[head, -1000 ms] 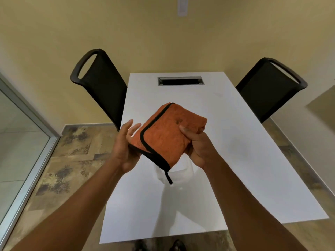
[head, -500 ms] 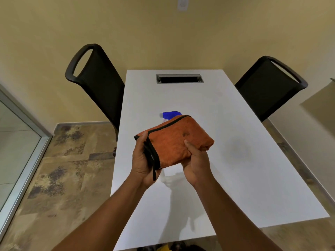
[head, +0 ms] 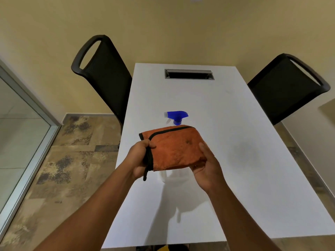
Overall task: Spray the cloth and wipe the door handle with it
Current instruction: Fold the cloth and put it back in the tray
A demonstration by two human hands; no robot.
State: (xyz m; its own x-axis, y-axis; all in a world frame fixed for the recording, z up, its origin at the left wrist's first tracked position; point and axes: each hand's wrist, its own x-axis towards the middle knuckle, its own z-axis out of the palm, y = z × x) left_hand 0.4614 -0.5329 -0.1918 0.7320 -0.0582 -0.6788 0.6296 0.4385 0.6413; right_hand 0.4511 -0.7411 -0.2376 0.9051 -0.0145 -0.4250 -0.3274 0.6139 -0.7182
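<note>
A folded orange cloth [head: 176,147] with a black edge is held flat above the white table [head: 235,160]. My left hand [head: 140,158] grips its left, black-trimmed edge. My right hand [head: 206,165] holds its right end, thumb on top. A spray bottle [head: 176,116] with a blue trigger head stands on the table just behind the cloth; its clear body is mostly hidden by the cloth and shows a little below it. No door handle is in view.
Two black chairs flank the table, one at the left [head: 103,75] and one at the right [head: 286,87]. A cable slot [head: 189,74] sits in the table's far end. A glass panel with a metal frame [head: 27,142] runs along the left.
The cloth has been lowered and turned flatter, uncovering the blue spray head behind it. My left hand has closed on the cloth's black edge.
</note>
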